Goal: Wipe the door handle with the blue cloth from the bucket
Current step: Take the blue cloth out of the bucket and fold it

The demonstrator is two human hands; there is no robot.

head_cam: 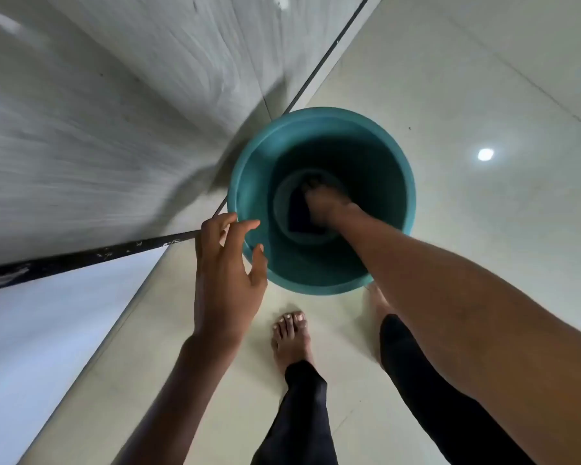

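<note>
A teal bucket (249, 196) stands on the pale tiled floor right below me. A dark blue cloth (299, 213) lies flat on its bottom. My right hand (326, 204) is deep inside the bucket, its fingers lying on the cloth; a firm grip does not show. My left hand (228, 263) hovers at the bucket's near-left rim with the fingers spread and nothing in it. The door handle is out of view.
A grey wood-grain door (114, 112) rises on the left, with a dark edge strip (81, 260) along its bottom. My bare feet (291, 337) stand just in front of the bucket. A ceiling light reflects on the tiles (485, 154) to the right.
</note>
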